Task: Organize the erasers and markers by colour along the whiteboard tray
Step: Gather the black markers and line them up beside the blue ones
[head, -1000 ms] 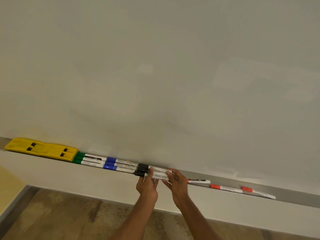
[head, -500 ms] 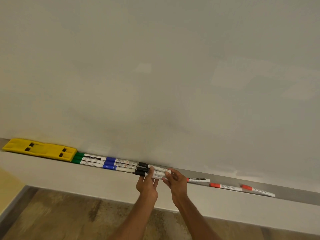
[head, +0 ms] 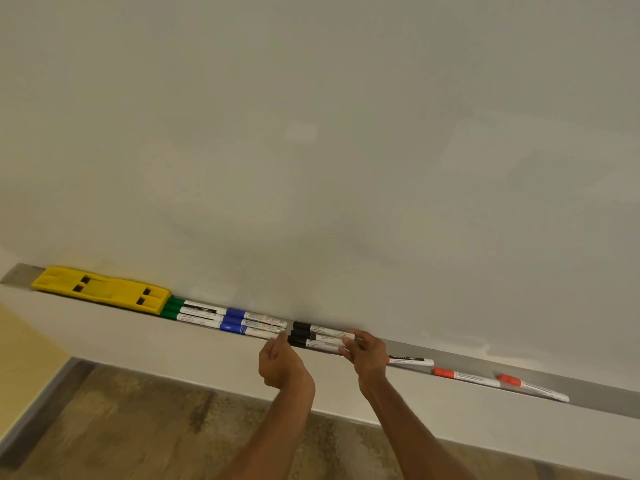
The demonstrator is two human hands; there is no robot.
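White and bare, the whiteboard (head: 311, 133) fills most of the view, with a grey metal tray (head: 588, 389) running along its lower edge and a mottled brown floor (head: 138, 427) below.

At the left end of the tray lie two yellow erasers (head: 104, 289), end to end and touching. Just right of them sit three green markers (head: 187, 309), side by side with caps to the left. Next come three blue markers (head: 242, 322), packed the same way, their caps meeting the green ones' white barrels. After a small gap there are three black markers (head: 311, 336), also stacked side by side.

The left hand (head: 280, 365) is loosely curled, its fingertips (head: 282, 337) at the cap end of the black group, beside the barrel ends of the blue ones; whether its grip is closed on anything I cannot tell. The right hand (head: 367, 351) pinches the barrel ends of the black markers, fingers closed around them.

Further right, one more marker with a black label (head: 410, 360) lies alone, its cap end hidden behind the right hand. Beyond it are two red markers (head: 464, 376), one after the other, spaced apart and slightly askew on the tray.
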